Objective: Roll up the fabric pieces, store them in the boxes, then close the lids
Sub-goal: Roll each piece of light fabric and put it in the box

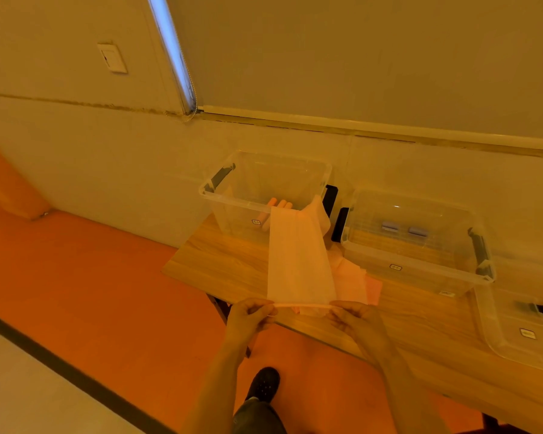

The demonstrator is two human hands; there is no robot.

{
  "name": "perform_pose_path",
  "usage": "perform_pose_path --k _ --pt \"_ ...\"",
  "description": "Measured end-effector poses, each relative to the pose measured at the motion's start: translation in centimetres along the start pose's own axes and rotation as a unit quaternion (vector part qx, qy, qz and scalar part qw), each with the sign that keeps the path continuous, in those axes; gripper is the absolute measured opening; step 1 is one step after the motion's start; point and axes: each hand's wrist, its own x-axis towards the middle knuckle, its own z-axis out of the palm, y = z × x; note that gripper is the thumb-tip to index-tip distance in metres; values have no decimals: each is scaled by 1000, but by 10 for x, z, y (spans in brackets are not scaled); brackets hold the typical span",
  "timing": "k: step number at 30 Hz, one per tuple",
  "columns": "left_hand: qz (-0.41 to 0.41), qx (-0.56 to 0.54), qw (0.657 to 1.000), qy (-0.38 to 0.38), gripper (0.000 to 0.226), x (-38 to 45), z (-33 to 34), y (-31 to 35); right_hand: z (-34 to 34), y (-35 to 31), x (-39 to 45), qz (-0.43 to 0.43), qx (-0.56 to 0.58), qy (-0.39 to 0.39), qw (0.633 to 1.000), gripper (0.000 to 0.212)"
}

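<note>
Fingers of both my hands pinch the near edge of a pale fabric strip (298, 264), my left hand (248, 317) at one corner and my right hand (356, 319) at the other, with the first thin turn of a roll stretched between them. From that edge the strip runs straight away from me across the wooden table (226, 264), so its long axis points at the open box (264, 195) and its far end hangs over the box's front rim. Rolling should therefore travel away from me, both hands about equally near. More pink fabric (358, 283) lies under and just right of the strip. Inside that box rest a few finished rolls (279, 204). To the right stands a second clear box (417, 242).
</note>
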Motion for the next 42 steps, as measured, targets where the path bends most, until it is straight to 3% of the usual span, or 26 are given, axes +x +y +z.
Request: perform_pose_path --k 22,27,37,42 --pt "6 -4 1000 1 11 -1 -3 -3 3 -2 -3 -25 -65 14 998 12" --pt "-2 -15 1000 -3 13 0 -4 -3 1 -3 -2 -13 -55 3 998 19" --pt "-7 -1 1000 19 9 4 2 -5 3 -4 -4 0 2 2 1000 10" --pt "13 21 1000 1 7 4 3 -5 1 -3 -2 -15 -37 8 999 14"
